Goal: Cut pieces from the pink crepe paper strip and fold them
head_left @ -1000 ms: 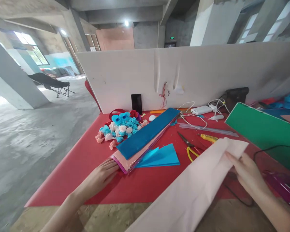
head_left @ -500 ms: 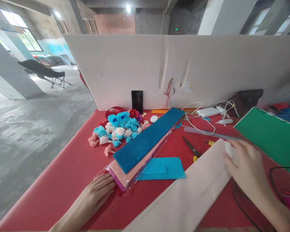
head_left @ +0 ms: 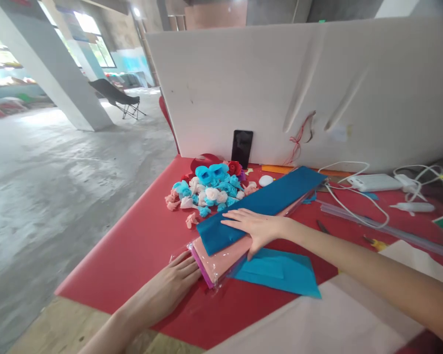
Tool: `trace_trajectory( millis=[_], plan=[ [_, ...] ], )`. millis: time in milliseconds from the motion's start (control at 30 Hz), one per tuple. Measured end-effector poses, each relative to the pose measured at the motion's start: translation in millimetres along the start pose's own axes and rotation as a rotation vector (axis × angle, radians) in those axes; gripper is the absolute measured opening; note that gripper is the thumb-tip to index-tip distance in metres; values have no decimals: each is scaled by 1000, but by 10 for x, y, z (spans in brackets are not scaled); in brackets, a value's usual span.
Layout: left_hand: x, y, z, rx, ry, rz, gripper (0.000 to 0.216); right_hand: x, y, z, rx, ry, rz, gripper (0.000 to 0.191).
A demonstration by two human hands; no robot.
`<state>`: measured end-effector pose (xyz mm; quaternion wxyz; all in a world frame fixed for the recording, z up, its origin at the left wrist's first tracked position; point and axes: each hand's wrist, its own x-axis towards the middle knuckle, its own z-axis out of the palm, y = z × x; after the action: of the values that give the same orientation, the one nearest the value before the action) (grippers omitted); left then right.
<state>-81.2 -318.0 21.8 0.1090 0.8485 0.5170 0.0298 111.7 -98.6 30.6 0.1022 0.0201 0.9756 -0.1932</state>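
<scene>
My right hand (head_left: 253,227) lies with fingers stretched out on a folded dark blue sheet (head_left: 276,196), its thumb over the pink layer beneath. Under the blue sheet is a clear plastic-wrapped pack (head_left: 221,263) of pink and purple sheets. Flat on the table, my left hand (head_left: 172,287) touches the near left end of that pack, fingers extended and their tips partly hidden. A light blue piece (head_left: 284,270) lies just right of the pack. Toward the front right, a pale pink sheet (head_left: 317,319) spreads partly beneath my right forearm.
Blue, white and pink handmade flowers (head_left: 210,191) are heaped behind the pack. A phone (head_left: 241,147) leans on the white panel (head_left: 243,88). At right are a white power bank (head_left: 376,182), cables, a small bottle (head_left: 413,207) and partly covered yellow-handled pliers (head_left: 375,243).
My right hand has left the pale pink sheet and moved left onto the dark blue sheet. My left hand stays by the pack. The view has turned, shifting the scene rightward.
</scene>
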Motion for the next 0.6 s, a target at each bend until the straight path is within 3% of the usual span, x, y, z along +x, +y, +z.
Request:
trace_trajectory(
  millis=[300,433,600],
  plan=[
    [64,-36,2,-82,-23,31,45,-255,-106,205,53,154,-134,74],
    [75,-39,17,-80,-42,23,45,-263,-122,168,-9,189,-122,74],
    [58,-32,13,-103,-2,14,49,-52,-84,106,-68,139,-191,78]
  ],
)
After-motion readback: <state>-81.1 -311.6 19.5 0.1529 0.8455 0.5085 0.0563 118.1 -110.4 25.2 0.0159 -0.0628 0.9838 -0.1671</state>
